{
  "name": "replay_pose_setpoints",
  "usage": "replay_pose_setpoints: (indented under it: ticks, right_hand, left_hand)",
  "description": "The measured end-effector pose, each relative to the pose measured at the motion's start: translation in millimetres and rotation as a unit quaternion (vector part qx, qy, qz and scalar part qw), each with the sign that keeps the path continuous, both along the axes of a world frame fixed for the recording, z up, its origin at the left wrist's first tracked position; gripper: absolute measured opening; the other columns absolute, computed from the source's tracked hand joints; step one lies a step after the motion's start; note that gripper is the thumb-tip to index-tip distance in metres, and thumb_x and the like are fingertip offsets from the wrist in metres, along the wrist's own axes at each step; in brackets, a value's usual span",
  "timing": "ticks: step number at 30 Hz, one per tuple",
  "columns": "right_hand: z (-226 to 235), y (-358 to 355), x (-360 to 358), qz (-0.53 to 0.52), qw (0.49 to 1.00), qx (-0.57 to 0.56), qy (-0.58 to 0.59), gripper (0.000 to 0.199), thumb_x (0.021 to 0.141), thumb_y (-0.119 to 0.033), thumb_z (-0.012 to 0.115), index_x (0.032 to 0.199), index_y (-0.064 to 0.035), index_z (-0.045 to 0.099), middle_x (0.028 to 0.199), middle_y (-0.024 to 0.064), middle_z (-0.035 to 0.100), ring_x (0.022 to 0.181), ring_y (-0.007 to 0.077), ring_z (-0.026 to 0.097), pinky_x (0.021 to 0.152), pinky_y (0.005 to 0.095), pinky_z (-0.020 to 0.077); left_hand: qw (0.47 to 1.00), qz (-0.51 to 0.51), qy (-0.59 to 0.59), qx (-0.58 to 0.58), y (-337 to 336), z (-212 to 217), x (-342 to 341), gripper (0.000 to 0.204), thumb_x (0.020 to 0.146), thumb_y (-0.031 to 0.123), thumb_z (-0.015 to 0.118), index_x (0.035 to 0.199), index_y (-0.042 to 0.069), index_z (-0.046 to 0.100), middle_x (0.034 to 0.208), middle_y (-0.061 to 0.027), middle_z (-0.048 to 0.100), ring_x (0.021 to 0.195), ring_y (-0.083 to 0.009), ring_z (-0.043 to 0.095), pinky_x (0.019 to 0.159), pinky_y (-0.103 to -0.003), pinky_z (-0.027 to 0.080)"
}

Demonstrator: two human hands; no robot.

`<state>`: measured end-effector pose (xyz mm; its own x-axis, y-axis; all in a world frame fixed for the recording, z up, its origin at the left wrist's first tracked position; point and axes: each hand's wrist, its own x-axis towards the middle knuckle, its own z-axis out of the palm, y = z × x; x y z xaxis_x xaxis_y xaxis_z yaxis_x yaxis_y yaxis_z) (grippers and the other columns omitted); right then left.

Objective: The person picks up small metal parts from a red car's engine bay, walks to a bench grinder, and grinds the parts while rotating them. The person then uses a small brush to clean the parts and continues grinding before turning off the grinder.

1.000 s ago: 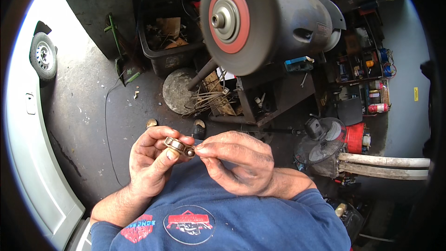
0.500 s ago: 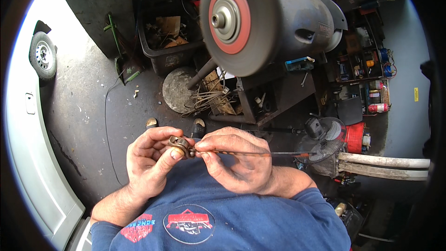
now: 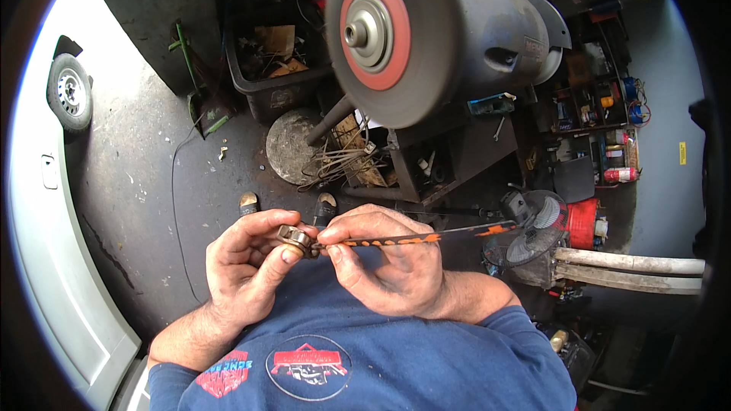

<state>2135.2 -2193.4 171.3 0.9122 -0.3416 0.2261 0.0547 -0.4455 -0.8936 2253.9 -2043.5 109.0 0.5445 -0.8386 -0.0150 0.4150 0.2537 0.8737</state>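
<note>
Over the last second a long thin blade (image 3: pixel 411 240), dark with orange markings, had come out level from the right hand toward the right of the frame; a second before, nothing of it showed beyond the fingers. Its near end now met the small metal part (image 3: pixel 295 239) at centre frame, so I judged the work had gone from turning the piece over to working at it with the tool. Far left of the frame: a pale vehicle panel (image 3: pixel 46 259) and a small wheel (image 3: pixel 70 93) at the upper left, on grey concrete floor (image 3: pixel 152 183). The left hand (image 3: pixel 247 270), left of centre, was closed narrow about the metal part, thumb and forefinger pinching it, the other fingers curled beneath. The part looked like a short round fitting, brassy and grey, ringed or nut-like; finer detail was too small to tell. It sat between the two hands, above the blue shirt (image 3: pixel 365 358) along the lower edge, with two shoe toes (image 3: pixel 326 204) showing just above it. The right hand (image 3: pixel 388 262), just right of centre, was closed on the blade's near end, fingertips pressed close against the part. Above, upper centre, stood a bench grinder (image 3: pixel 449 27) with a red-hubbed wheel, a dark bin (image 3: pixel 270 84) of scraps to its left. At right, a small fan (image 3: pixel 533 228) and cluttered shelves (image 3: pixel 601 129).
</note>
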Motion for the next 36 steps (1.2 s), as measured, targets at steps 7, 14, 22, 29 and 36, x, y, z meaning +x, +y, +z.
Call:
replay_pose_setpoints:
  ticks: [7, 14, 22, 29, 36]
  right_hand:
    - [1.8, -6.0, 1.4, -0.003, 1.0, 0.008, 0.029, 0.023, 0.082, 0.008, 0.063, 0.104, 0.0028, 0.061, 0.091, 0.0137, 0.067, 0.081, 0.017, 0.068, 0.071, 0.0273, 0.0561]
    - [-1.9, -7.2, 2.4, 0.003, 0.997, 0.078, 0.026, 0.023, 0.083, 0.005, 0.064, 0.105, 0.0012, 0.062, 0.095, 0.0128, 0.065, 0.082, 0.0184, 0.067, 0.072, 0.028, 0.0552]
    - [-2.2, -8.9, 1.3, 0.024, 0.995, 0.097, 0.03, 0.021, 0.083, 0.005, 0.064, 0.103, 0.002, 0.062, 0.093, 0.012, 0.065, 0.083, 0.0175, 0.067, 0.073, 0.0282, 0.0551]
    - [-0.8, -14.4, 3.4, 0.08, 0.994, 0.077, 0.02, 0.021, 0.083, 0.005, 0.063, 0.104, 0.0018, 0.062, 0.093, 0.0116, 0.065, 0.082, 0.0171, 0.067, 0.072, 0.0277, 0.0556]
    - [-3.9, -10.0, 1.2, 0.045, 0.988, 0.143, 0.046, 0.023, 0.083, 0.005, 0.063, 0.105, 0.0011, 0.063, 0.092, 0.0107, 0.065, 0.08, 0.0161, 0.066, 0.071, 0.0267, 0.0557]
  left_hand:
    - [1.0, -0.002, -0.016, 0.003, -3.3, 0.8, 3.0, 0.036, 0.091, 0.007, 0.066, 0.122, -0.007, 0.053, 0.105, -0.0182, 0.069, 0.097, -0.0191, 0.068, 0.086, -0.029, 0.055]
    - [0.999, -0.038, 0.004, 0.023, -3.4, 0.5, 8.7, 0.039, 0.093, 0.011, 0.065, 0.125, -0.007, 0.054, 0.104, -0.0168, 0.069, 0.094, -0.0168, 0.067, 0.084, -0.027, 0.054]
    - [0.998, -0.057, 0.005, 0.023, -3.5, -1.3, 9.6, 0.04, 0.093, 0.011, 0.064, 0.128, -0.007, 0.053, 0.104, -0.0165, 0.068, 0.094, -0.0168, 0.067, 0.085, -0.027, 0.054]
    - [0.992, -0.106, 0.061, 0.028, 0.0, -2.1, 14.6, 0.042, 0.092, 0.01, 0.065, 0.129, -0.006, 0.053, 0.106, -0.0142, 0.068, 0.096, -0.015, 0.066, 0.087, -0.026, 0.053]
    - [0.987, -0.13, 0.085, 0.051, 3.1, 1.2, 18.1, 0.043, 0.092, 0.011, 0.065, 0.13, -0.006, 0.053, 0.108, -0.0132, 0.068, 0.097, -0.0145, 0.065, 0.089, -0.026, 0.052]
